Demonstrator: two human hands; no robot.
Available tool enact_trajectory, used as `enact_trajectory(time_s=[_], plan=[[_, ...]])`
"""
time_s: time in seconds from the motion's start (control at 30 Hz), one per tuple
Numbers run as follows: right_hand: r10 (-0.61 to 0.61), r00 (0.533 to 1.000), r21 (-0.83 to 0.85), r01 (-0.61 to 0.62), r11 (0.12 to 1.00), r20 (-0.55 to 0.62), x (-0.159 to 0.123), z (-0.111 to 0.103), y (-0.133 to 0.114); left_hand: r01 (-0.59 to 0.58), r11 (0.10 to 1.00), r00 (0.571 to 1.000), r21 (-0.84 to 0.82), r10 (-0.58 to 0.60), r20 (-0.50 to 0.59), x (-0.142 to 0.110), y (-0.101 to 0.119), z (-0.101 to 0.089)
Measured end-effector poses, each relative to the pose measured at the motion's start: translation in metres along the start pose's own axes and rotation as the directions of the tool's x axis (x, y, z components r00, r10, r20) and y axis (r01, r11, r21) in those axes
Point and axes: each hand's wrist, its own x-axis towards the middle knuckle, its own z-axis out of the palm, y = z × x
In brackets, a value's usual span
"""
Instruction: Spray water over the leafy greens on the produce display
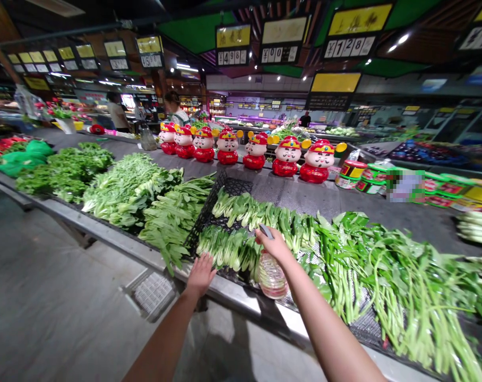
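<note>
My right hand (271,245) grips the neck of a clear spray bottle (273,277), its grey top (266,231) showing above my fingers. The bottle hangs over the front of the display, with ribbed sides and a pinkish base. Below and behind it lie small bok choy (229,246) in a front row, with a second row of bok choy (260,212) behind. My left hand (201,272) rests with fingers stretched out at the metal front edge (225,292), its fingertips by the leftmost bok choy. Its palm is hidden.
Long leafy greens (177,212) lie left of a black crate (209,212); long-stemmed greens (384,281) spread to the right. Red figurines (258,151) and stacked tubs (350,172) line the back. A grey plastic grate (151,292) lies on the floor. A person (177,111) stands beyond.
</note>
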Motion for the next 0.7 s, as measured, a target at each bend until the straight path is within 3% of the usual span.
enact_trajectory(time_s=[0.2, 0.37, 0.7], plan=[[0.021, 1.0, 0.073, -0.02, 0.997, -0.005, 0.015, 0.016, 0.003, 0.002, 1.0, 0.998, 0.007, -0.001, -0.069, -0.003, 0.001, 0.006], [0.068, 0.998, 0.075, -0.067, 0.995, -0.009, 0.015, 0.024, 0.012, -0.003, 1.0, 0.999, -0.005, 0.002, -0.036, -0.005, 0.004, -0.001], [-0.042, 0.999, 0.027, 0.042, 0.999, 0.031, -0.028, 0.019, 0.01, 0.029, 0.999, 0.999, -0.025, -0.03, -0.037, -0.004, 0.008, -0.001]])
